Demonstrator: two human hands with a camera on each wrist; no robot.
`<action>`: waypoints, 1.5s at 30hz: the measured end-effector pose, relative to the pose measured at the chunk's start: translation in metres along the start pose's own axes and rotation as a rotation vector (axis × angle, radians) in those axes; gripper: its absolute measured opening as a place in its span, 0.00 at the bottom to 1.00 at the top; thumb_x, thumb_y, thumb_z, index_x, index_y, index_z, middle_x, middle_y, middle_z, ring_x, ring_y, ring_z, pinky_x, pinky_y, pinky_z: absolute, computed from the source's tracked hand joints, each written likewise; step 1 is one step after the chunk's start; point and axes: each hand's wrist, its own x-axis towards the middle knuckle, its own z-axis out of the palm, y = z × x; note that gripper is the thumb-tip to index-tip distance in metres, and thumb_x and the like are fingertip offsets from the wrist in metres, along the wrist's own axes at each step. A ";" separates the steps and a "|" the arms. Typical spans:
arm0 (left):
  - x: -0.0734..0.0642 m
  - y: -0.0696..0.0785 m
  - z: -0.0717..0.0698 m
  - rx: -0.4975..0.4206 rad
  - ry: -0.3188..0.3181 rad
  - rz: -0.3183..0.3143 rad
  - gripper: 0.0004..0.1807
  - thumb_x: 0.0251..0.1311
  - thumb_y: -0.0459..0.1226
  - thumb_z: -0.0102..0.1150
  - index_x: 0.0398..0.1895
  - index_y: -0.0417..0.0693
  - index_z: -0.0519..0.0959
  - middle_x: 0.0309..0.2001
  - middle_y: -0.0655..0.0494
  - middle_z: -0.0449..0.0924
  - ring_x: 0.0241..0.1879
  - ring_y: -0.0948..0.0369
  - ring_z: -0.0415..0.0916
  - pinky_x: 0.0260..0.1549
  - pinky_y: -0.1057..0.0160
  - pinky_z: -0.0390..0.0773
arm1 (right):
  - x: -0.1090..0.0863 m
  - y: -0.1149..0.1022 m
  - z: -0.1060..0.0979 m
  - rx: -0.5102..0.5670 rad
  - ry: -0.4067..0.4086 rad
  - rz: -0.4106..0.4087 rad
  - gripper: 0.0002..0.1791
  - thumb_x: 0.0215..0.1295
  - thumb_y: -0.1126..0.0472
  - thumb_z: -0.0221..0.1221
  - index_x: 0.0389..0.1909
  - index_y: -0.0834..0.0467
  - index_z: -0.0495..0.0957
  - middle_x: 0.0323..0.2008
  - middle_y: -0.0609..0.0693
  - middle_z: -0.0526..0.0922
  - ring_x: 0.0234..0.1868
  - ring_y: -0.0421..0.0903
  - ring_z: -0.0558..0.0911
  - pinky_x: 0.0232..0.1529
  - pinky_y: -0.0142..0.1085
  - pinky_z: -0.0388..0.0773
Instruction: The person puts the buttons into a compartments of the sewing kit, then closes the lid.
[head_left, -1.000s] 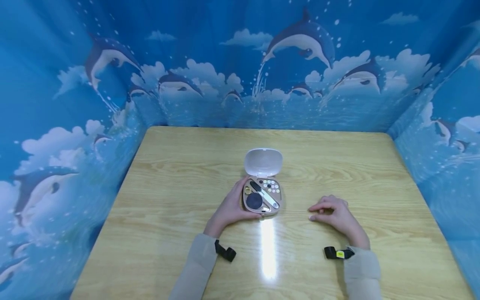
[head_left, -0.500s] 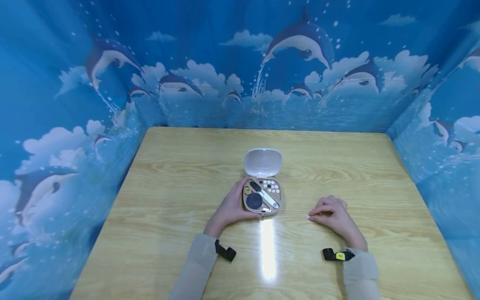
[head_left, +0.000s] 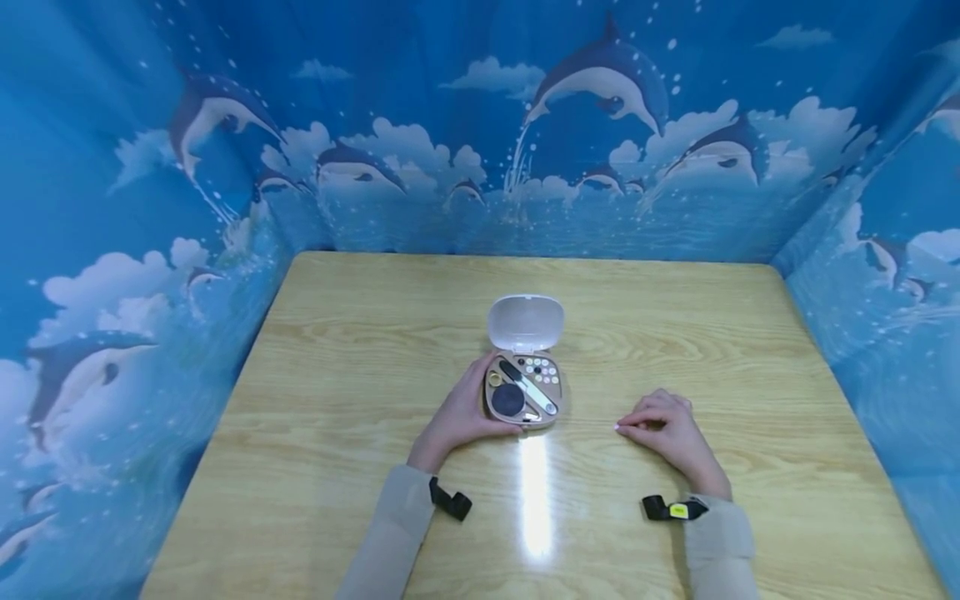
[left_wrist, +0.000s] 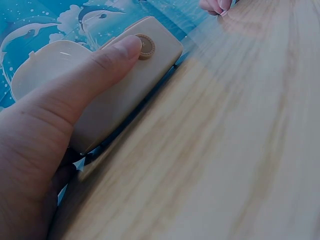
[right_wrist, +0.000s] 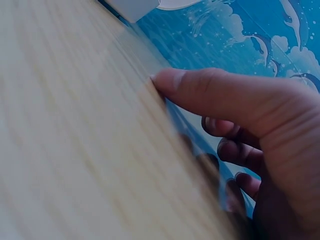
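Note:
A beige sewing kit box [head_left: 558, 392] with its white lid [head_left: 527, 323] raised stands mid-table. My left hand [head_left: 465, 408] grips it from the left side; in the left wrist view the thumb [left_wrist: 95, 75] lies against the round knob [left_wrist: 146, 46] on the front wall. Inside are a dark round disc [head_left: 509, 400], a black-and-white tool [head_left: 532, 390] set diagonally, a gold ring-like piece [head_left: 495, 379] and several small round buttons [head_left: 545, 367]. To the right, my right hand [head_left: 667, 425] pinches a tiny white thing [head_left: 617, 427] low over the table; its kind cannot be made out.
The wood-grain table [head_left: 360, 333] carries a bright light reflection [head_left: 536, 500] in front of the box. A blue dolphin-print curtain [head_left: 420, 225] surrounds the back and sides. Each wrist wears a black camera strap [head_left: 450, 502].
My right thumb and forefinger, apart a second ago, have come together on the tiny white thing, and the hand has shifted slightly left. My left hand stays on the box.

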 end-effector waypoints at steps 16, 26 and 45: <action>0.000 0.002 -0.001 0.032 0.015 0.015 0.74 0.24 0.59 0.84 0.78 0.75 0.46 0.75 0.62 0.56 0.72 0.57 0.57 0.69 0.47 0.61 | 0.007 -0.002 0.006 0.014 0.039 -0.026 0.14 0.42 0.71 0.76 0.27 0.48 0.90 0.25 0.35 0.81 0.31 0.35 0.71 0.44 0.33 0.54; -0.001 0.003 0.000 0.020 0.014 0.013 0.73 0.25 0.58 0.85 0.78 0.74 0.46 0.75 0.61 0.56 0.72 0.55 0.57 0.69 0.45 0.60 | 0.010 -0.007 0.006 0.027 0.016 -0.021 0.14 0.44 0.70 0.76 0.28 0.48 0.90 0.26 0.34 0.82 0.32 0.34 0.71 0.40 0.31 0.58; -0.001 0.004 -0.001 0.008 0.011 0.010 0.74 0.24 0.59 0.84 0.79 0.73 0.45 0.76 0.60 0.55 0.72 0.53 0.57 0.68 0.42 0.60 | 0.040 -0.032 0.013 0.022 0.001 0.057 0.09 0.49 0.63 0.75 0.29 0.45 0.89 0.26 0.35 0.79 0.35 0.38 0.70 0.46 0.36 0.55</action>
